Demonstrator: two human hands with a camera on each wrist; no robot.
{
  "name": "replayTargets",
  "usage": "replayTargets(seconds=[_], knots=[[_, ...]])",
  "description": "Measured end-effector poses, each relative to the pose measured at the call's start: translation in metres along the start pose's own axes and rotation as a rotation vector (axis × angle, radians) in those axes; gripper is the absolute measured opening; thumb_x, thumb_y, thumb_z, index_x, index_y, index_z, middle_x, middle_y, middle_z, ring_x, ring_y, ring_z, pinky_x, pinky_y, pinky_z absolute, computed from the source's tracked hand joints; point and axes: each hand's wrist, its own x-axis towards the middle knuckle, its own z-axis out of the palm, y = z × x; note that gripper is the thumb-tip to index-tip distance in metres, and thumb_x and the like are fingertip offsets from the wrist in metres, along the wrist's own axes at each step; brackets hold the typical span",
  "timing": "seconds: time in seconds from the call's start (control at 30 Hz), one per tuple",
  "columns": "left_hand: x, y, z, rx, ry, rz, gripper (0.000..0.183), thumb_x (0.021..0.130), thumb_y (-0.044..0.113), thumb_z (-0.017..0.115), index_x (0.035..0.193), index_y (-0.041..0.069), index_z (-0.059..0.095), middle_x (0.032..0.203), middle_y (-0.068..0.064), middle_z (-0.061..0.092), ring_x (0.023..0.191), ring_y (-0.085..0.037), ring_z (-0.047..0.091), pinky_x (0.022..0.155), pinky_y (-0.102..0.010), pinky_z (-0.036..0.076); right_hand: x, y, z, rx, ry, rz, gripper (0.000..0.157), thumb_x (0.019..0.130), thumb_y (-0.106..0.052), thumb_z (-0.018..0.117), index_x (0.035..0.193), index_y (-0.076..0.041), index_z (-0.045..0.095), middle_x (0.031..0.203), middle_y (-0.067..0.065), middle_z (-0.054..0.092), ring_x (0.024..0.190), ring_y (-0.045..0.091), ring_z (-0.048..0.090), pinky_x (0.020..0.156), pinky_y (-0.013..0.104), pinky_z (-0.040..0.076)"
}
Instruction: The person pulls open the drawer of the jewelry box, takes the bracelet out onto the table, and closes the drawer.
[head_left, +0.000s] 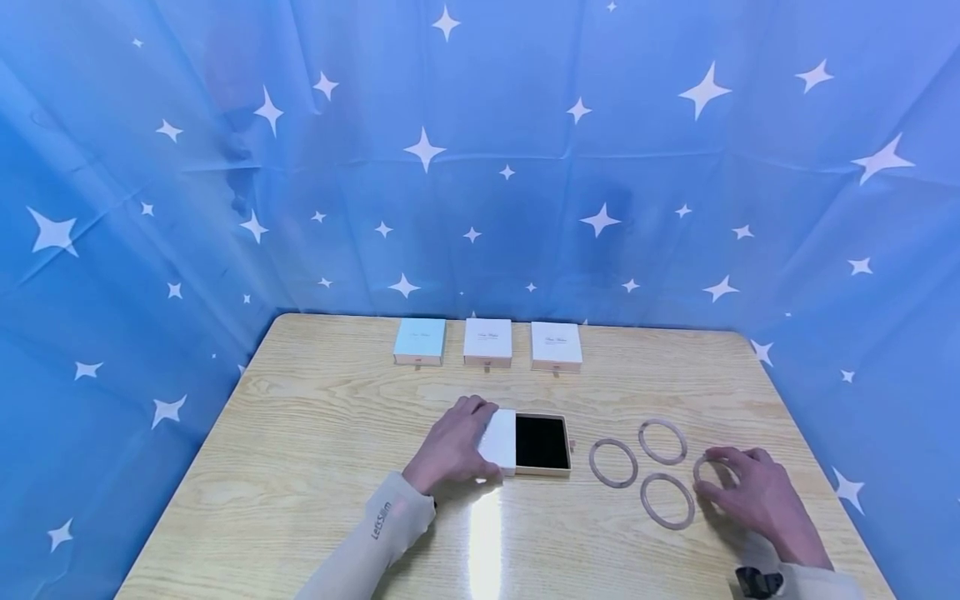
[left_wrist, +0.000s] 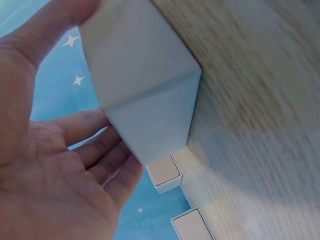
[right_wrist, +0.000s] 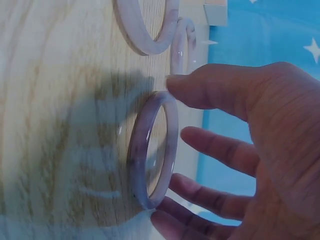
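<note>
My left hand (head_left: pixel 453 446) grips the white sleeve of a small drawer box (head_left: pixel 498 442), with thumb on the near side and fingers on the far side. Its drawer (head_left: pixel 543 445), lined in black, sticks out to the right with a small pull tab. In the left wrist view the white sleeve (left_wrist: pixel 145 95) stands between thumb and fingertips. On the right, my right hand (head_left: pixel 761 492) spans a pale pinkish bangle (right_wrist: pixel 154 150) lying on the table, thumb at one edge and fingertips at the opposite edge. Three similar bangles (head_left: pixel 613 463) lie just left of it.
Along the back edge stand three closed boxes: a light blue one (head_left: pixel 420 340), a white one (head_left: pixel 487 342) and another white one (head_left: pixel 556 345). Behind the wooden table (head_left: pixel 300 467) hangs a blue curtain (head_left: pixel 495 200) with white stars.
</note>
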Motion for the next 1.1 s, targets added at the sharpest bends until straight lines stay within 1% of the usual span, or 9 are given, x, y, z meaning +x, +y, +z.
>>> replayTargets(seconds=[0.17, 0.3, 0.43, 0.6, 0.7, 0.8, 0.9, 0.97, 1.1], knots=[[0.000, 0.000, -0.001, 0.001, 0.002, 0.004, 0.103, 0.067, 0.049, 0.093, 0.152, 0.013, 0.047, 0.145, -0.002, 0.054, 0.134, -0.021, 0.049, 0.113, -0.040, 0.047, -0.001, -0.002, 0.002, 0.034, 0.096, -0.048, 0.053, 0.090, -0.038, 0.075, 0.129, -0.002, 0.066, 0.123, 0.038, 0.059, 0.110, 0.060, 0.054, 0.085, 0.069, 0.047], [0.000, 0.001, -0.001, 0.003, -0.002, -0.001, 0.104, 0.067, 0.049, 0.093, 0.153, 0.014, 0.046, 0.146, -0.002, 0.054, 0.135, -0.021, 0.048, 0.113, -0.040, 0.046, 0.000, -0.011, 0.001, 0.094, 0.151, -0.076, 0.052, 0.092, -0.036, 0.075, 0.129, -0.001, 0.065, 0.127, 0.035, 0.060, 0.114, 0.057, 0.054, 0.088, 0.069, 0.046], [0.000, 0.001, 0.000, 0.004, -0.005, -0.004, 0.104, 0.066, 0.049, 0.093, 0.152, 0.014, 0.046, 0.146, -0.002, 0.053, 0.135, -0.021, 0.049, 0.113, -0.041, 0.047, 0.002, -0.025, -0.002, 0.182, 0.111, -0.051, 0.056, 0.096, -0.041, 0.070, 0.135, -0.002, 0.061, 0.136, 0.035, 0.055, 0.115, 0.056, 0.059, 0.087, 0.065, 0.052], [0.000, 0.001, 0.000, 0.001, -0.001, -0.009, 0.104, 0.066, 0.049, 0.094, 0.152, 0.015, 0.047, 0.146, -0.002, 0.053, 0.136, -0.022, 0.049, 0.113, -0.041, 0.047, 0.008, -0.045, -0.004, 0.309, 0.053, -0.006, 0.061, 0.099, -0.046, 0.065, 0.144, -0.006, 0.056, 0.141, 0.032, 0.054, 0.116, 0.051, 0.064, 0.084, 0.050, 0.060], [0.001, 0.001, -0.001, -0.005, -0.002, -0.014, 0.104, 0.066, 0.049, 0.094, 0.152, 0.015, 0.047, 0.146, -0.002, 0.053, 0.136, -0.022, 0.049, 0.114, -0.042, 0.046, 0.012, -0.058, -0.005, 0.352, 0.031, -0.010, 0.059, 0.100, -0.047, 0.062, 0.145, -0.009, 0.055, 0.139, 0.024, 0.060, 0.118, 0.039, 0.064, 0.086, 0.034, 0.060], [0.001, 0.001, -0.001, -0.012, -0.005, -0.018, 0.104, 0.066, 0.048, 0.094, 0.152, 0.015, 0.047, 0.147, -0.002, 0.053, 0.136, -0.022, 0.049, 0.114, -0.042, 0.046, 0.017, -0.069, -0.005, 0.388, 0.016, -0.040, 0.054, 0.101, -0.046, 0.061, 0.144, -0.011, 0.057, 0.131, 0.015, 0.067, 0.109, 0.019, 0.067, 0.082, 0.022, 0.056], [0.001, 0.001, -0.001, -0.012, -0.005, -0.020, 0.104, 0.065, 0.048, 0.094, 0.152, 0.015, 0.047, 0.147, -0.002, 0.053, 0.137, -0.022, 0.049, 0.115, -0.043, 0.045, 0.022, -0.081, -0.003, 0.426, -0.010, -0.064, 0.051, 0.102, -0.044, 0.061, 0.141, -0.011, 0.059, 0.123, 0.009, 0.071, 0.100, 0.007, 0.065, 0.078, 0.020, 0.054], [0.001, 0.002, -0.001, -0.008, -0.006, -0.020, 0.104, 0.065, 0.048, 0.094, 0.152, 0.015, 0.047, 0.146, -0.002, 0.053, 0.137, -0.022, 0.049, 0.115, -0.042, 0.045, 0.026, -0.089, -0.001, 0.455, -0.041, -0.068, 0.050, 0.102, -0.044, 0.060, 0.139, -0.010, 0.061, 0.117, 0.007, 0.071, 0.095, 0.006, 0.064, 0.074, 0.021, 0.053], [0.000, 0.002, -0.001, 0.003, -0.005, -0.016, 0.104, 0.065, 0.049, 0.094, 0.152, 0.015, 0.047, 0.145, -0.002, 0.054, 0.135, -0.022, 0.049, 0.114, -0.041, 0.046, 0.035, -0.105, 0.003, 0.543, -0.143, -0.067, 0.052, 0.103, -0.043, 0.059, 0.138, -0.006, 0.060, 0.107, 0.011, 0.071, 0.090, 0.017, 0.067, 0.068, 0.027, 0.055]])
